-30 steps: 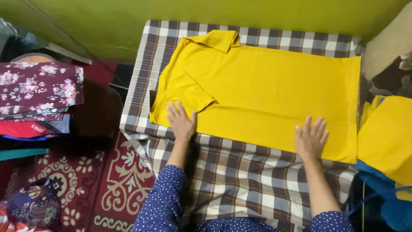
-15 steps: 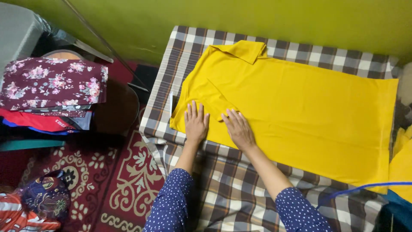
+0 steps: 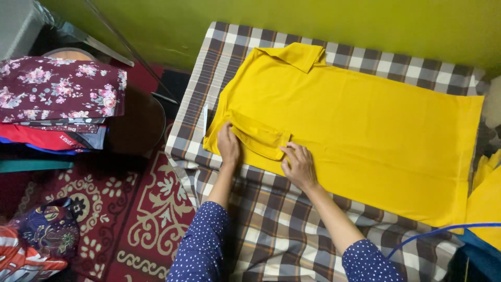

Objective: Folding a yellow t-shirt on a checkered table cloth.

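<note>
A yellow collared shirt (image 3: 360, 120) lies flat on a checked cloth-covered board (image 3: 271, 230), collar toward the far left. Its short sleeve (image 3: 258, 137) is folded in over the body near the front left corner. My left hand (image 3: 228, 145) pinches the sleeve's left end, fingers curled on the fabric. My right hand (image 3: 298, 165) presses on the sleeve's right hem, fingers gripping its edge. Both arms wear dark blue dotted sleeves.
A stack of folded clothes (image 3: 57, 104) with a maroon floral piece on top stands at the left. A red patterned rug (image 3: 120, 219) covers the floor below. More yellow fabric (image 3: 488, 203) lies at the right edge. A green wall runs behind the board.
My right hand slid from the far right of the shirt over to the left beside my left hand. The sleeve, flat before, is now folded inward and held by both hands.
</note>
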